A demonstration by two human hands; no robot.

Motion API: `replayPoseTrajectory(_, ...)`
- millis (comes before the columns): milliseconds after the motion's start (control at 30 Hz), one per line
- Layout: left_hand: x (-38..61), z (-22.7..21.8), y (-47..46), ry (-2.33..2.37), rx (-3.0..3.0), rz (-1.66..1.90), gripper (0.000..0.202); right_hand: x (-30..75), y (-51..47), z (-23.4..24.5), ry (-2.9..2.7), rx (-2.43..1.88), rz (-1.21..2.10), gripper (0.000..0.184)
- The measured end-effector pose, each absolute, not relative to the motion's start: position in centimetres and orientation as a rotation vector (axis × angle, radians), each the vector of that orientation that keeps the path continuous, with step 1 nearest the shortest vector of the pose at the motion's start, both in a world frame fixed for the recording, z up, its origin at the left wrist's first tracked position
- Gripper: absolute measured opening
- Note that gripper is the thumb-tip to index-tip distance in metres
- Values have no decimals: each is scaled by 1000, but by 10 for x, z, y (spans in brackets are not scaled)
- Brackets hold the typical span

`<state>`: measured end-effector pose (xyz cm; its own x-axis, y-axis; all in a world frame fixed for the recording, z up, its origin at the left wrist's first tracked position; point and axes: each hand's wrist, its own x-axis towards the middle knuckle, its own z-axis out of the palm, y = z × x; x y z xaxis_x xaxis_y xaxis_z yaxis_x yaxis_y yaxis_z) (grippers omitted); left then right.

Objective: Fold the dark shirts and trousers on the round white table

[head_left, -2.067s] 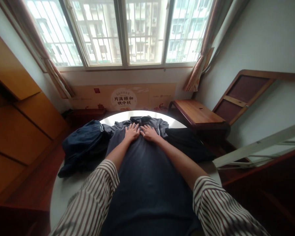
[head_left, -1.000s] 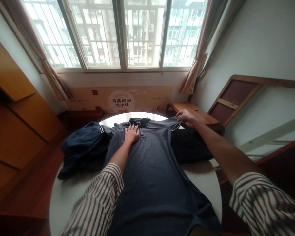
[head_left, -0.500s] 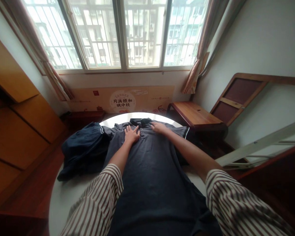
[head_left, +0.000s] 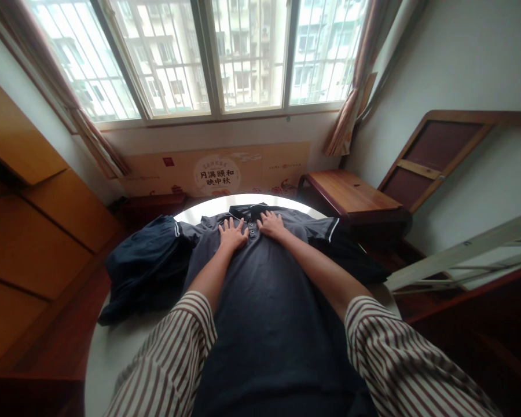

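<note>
since the earlier frames, the right hand point(head_left: 271, 225) has been brought back from the sleeve point(head_left: 322, 228) on the right side, now spread outward, and has been laid beside the buttons point(head_left: 251, 226). the left hand point(head_left: 233, 234) has been kept on their other side. both hands are spread wide, palms down, with fingers apart; no grip is seen to be closed on the fabric. the grey shirt point(head_left: 269, 301) is laid out front up across the middle of the tabletop point(head_left: 108, 353), its collar point(head_left: 258, 210) toward the window point(head_left: 178, 63). the step in hand is judged to be the smoothing of the shirt front; light, even pressure outward from the buttons seems to be called for, so that the fabric is not dragged askew. the white, rounded tabletop is shared with a dark blue bundle point(head_left: 143, 255) on the left and black cloth point(head_left: 360, 258) on the right, partly covered by the sleeve. beyond, a low wooden stand point(head_left: 351, 191) and tied curtains point(head_left: 344, 128) are seen, with orange-brown cabinets point(head_left: 26, 226) at the left.
</note>
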<state>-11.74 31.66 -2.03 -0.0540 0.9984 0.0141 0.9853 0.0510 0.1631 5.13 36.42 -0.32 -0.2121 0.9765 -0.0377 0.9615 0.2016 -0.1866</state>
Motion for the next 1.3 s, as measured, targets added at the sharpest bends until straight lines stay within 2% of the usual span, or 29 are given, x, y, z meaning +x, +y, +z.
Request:
replayPoseTrajectory(200,-123,-19,325,2150,2063,115,69,50,353,-5,-2371,-1924,285,73)
replayPoseTrajectory(300,-128,-16,330,2135,2090,119,65,49,337,3,-2410,-1877,267,70)
replayPoseTrajectory(400,-140,-8,332,2163,2149,193,53,43,301,12,-2492,-1731,203,62)
replayPoseTrajectory(500,-163,8,331,2233,2165,230,51,32,243,18,-2654,-1414,156,53)
replayPoseTrajectory(567,-182,18,328,2239,2171,187,48,23,199,18,-2797,-1039,197,52)
replayPoseTrajectory(633,-197,22,324,2196,2172,91,45,14,156,17,-2873,-706,328,59)
replayPoseTrajectory(733,-210,18,319,2131,2165,-52,50,6,105,17,-2896,-485,593,68)
replayPoseTrajectory(933,-211,8,328,2199,2083,-155,62,12,62,20,-2857,-444,816,78)
replayPoseTrajectory(1133,-202,10,339,2242,2135,-76,56,17,54,23,-2833,-418,891,76)
replayPoseTrajectory(1300,-183,-2,346,2061,2327,-22,56,18,55,26,-2830,-413,883,74)
